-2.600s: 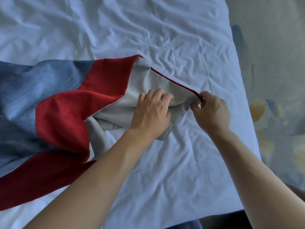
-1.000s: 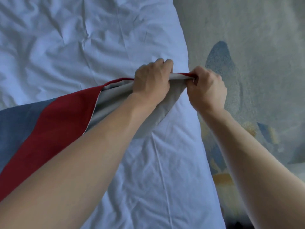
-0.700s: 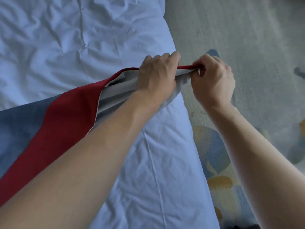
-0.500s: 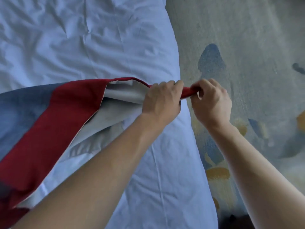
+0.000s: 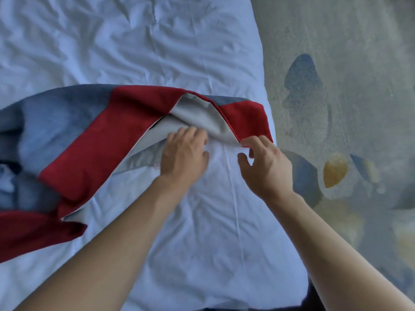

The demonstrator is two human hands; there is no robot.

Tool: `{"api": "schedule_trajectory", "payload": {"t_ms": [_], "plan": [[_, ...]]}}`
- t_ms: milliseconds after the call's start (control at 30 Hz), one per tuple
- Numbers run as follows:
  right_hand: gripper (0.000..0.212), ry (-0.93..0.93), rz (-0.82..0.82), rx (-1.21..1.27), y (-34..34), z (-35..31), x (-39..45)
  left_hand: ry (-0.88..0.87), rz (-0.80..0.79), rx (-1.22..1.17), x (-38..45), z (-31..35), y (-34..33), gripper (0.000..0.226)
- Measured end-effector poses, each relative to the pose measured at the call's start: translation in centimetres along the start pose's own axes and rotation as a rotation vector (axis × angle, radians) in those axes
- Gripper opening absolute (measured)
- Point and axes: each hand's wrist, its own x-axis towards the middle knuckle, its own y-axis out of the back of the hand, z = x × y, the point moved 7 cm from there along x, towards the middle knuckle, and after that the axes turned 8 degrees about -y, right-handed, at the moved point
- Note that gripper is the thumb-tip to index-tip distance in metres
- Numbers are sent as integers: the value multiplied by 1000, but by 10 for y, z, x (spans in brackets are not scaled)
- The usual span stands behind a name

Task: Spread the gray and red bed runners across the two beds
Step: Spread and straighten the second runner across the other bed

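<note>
The bed runner [image 5: 96,140], gray-blue and red with a pale gray lining, lies twisted across the white bed [image 5: 202,232]. Its right end reaches the bed's right edge, where a red corner lies flat with the lining folded up beside it. My left hand [image 5: 184,156] is at that fold, its fingers curled into the pale lining. My right hand [image 5: 265,162] hovers just below the red corner with thumb and fingers apart, its fingertips at the corner's hem, holding nothing. The runner's left part is bunched and runs out of view.
The bed's right edge runs down the frame at about two thirds across. Beyond it is a gray carpet [image 5: 350,63] with blue and yellow shapes. The wrinkled white duvet stretches above and below the runner.
The runner's end has come down onto the bed at its right edge. My right hand has let go of the red hem, and my left hand has shifted to the lining fold.
</note>
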Motion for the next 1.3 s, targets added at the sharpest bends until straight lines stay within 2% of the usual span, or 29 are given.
{"api": "schedule_trajectory", "payload": {"t_ms": [133, 233, 367, 533, 667, 800, 900, 967, 1133, 1300], "plan": [[42, 41, -25, -5, -21, -41, 21, 178, -13, 158, -26, -84, 13, 26], [51, 11, -30, -120, -38, -53, 56, 266, -13, 241, -38, -127, 16, 40], [31, -76, -69, -260, -55, -49, 85, 306, -32, 194, -48, -161, 9, 43], [15, -27, -30, -343, -63, -54, 72, 247, -49, 88, -55, -159, -4, 31], [13, 14, 4, -367, -68, -61, 66, 230, 34, -15, -49, -158, -5, 28], [9, 51, 43, -365, -70, -61, 46, 291, 103, -113, -51, -168, -4, 31], [8, 103, 55, -399, -69, -53, 14, 238, 65, -64, -54, -172, -6, 19], [11, 136, 41, -451, -70, -45, -9, 203, 22, -26, -58, -172, -9, 20], [6, 158, 2, -539, -72, -26, -60, 178, 44, -33, -79, -163, -10, 12], [7, 146, -17, -553, -72, -9, -102, 141, 28, -2, -134, -137, -23, 10]]}}
